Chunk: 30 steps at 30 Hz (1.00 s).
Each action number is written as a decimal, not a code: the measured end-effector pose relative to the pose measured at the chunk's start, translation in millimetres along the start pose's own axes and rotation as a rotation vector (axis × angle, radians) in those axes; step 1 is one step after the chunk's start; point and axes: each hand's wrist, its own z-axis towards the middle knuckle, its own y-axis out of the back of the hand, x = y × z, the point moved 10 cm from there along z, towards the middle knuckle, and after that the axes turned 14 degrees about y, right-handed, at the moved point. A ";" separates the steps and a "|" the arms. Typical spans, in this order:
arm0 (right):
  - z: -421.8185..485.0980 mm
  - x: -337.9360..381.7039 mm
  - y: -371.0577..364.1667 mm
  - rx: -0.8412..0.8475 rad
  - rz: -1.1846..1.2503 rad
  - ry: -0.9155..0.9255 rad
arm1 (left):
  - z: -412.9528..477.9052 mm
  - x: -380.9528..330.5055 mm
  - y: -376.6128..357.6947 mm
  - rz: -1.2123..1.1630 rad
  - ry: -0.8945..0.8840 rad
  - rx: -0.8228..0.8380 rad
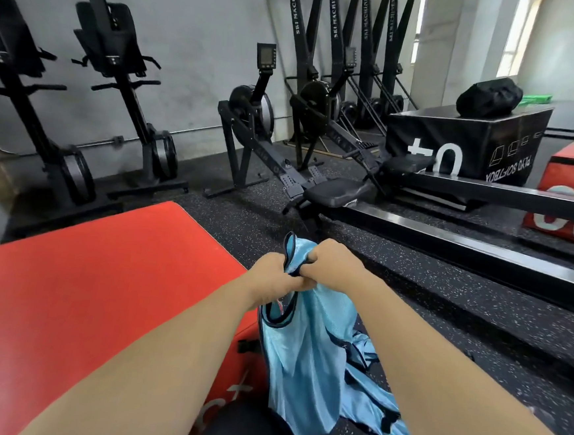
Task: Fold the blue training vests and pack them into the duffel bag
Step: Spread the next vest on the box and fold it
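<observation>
While left grip [272, 273] and right grip [329, 267] pinch the blue training vest [305, 356] by its bunched straps, the hem trailing at lower centre could snag on the rubber floor [475, 335]

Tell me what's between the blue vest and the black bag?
Two rowing machine rails cross the speckled floor between blue vest and black bag, in the head view.

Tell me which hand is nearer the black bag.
Right. The right hand is short and left of the bag; the left hand, beside it on the vest, lies farther left.
</observation>
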 end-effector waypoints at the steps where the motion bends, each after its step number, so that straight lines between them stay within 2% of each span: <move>1: -0.4 1.9 0.6 0.000 -0.020 0.015 | 0.1 0.0 2.4 0.033 -0.023 -0.022; 5: -2.2 3.2 2.2 0.022 -0.114 0.080 | 1.4 9.9 18.9 0.141 0.012 -0.125; 8: -9.9 -9.0 7.4 0.030 -0.171 0.039 | -0.7 19.0 33.0 0.083 0.059 -0.137; 13: -16.8 -18.4 16.2 0.064 -0.244 -0.051 | 2.4 32.6 50.0 0.157 0.102 -0.211; 15: -16.0 -22.4 17.4 0.102 -0.149 -0.081 | 3.1 38.2 56.0 0.151 0.117 -0.236; 20: -18.0 -26.9 11.3 0.060 0.466 -0.129 | 1.9 43.4 66.4 0.118 0.126 -0.276; 24: -12.3 -34.1 14.7 -0.053 0.558 -0.105 | -1.0 46.0 78.0 0.142 0.158 -0.353; 27: -10.4 -31.8 28.7 -0.193 0.589 -0.065 | -5.1 44.6 78.5 0.149 0.158 -0.351; 30: -6.7 -21.0 42.3 -0.318 0.652 -0.033 | -11.6 39.0 75.8 0.009 0.135 -0.315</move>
